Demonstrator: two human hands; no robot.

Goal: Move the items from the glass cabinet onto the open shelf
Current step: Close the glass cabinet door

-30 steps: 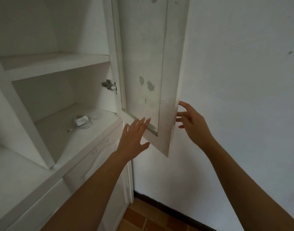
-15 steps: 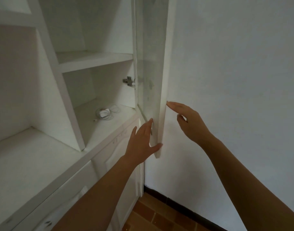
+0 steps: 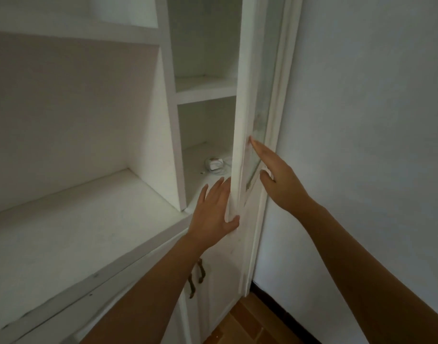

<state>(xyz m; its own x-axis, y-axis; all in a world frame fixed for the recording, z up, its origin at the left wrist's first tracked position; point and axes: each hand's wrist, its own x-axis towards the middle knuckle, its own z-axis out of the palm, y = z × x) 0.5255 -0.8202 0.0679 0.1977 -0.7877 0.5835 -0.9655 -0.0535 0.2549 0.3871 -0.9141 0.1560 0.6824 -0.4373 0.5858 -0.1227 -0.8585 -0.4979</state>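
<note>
The glass door (image 3: pixel 240 120) of the cabinet (image 3: pixel 170 95) stands nearly edge-on to the camera, with a hand on each side of it. The left hand (image 3: pixel 213 212) lies flat against the door's inner side, low on the stile. Its fingers are straight and point upward, and its thumb is spread across the door's front edge. This grip is wide and loose and clasps nothing. The right hand (image 3: pixel 280 177) is on the outer, glazed side, also with straight fingers. Its forefinger tip touches the door frame beside the pane and its thumb stands apart below, so this grip holds nothing either.

The white charger (image 3: pixel 214 164), with its thin cable coiled about it, lies on the cabinet's bottom shelf (image 3: pixel 200 150). It is inside the compartment, behind the door's edge, just above and beyond the left hand's fingertips, and neither hand touches it. The shelf above it (image 3: pixel 205 88) is bare white.

The open shelf (image 3: pixel 64 227) stretches to the left of the cabinet's upright, at the same level as the bottom shelf. Below, two dark handles (image 3: pixel 200 270) show on the lower cupboard doors. The floor tiles (image 3: pixel 242 324) are brown and meet a white wall (image 3: pixel 362 120).
</note>
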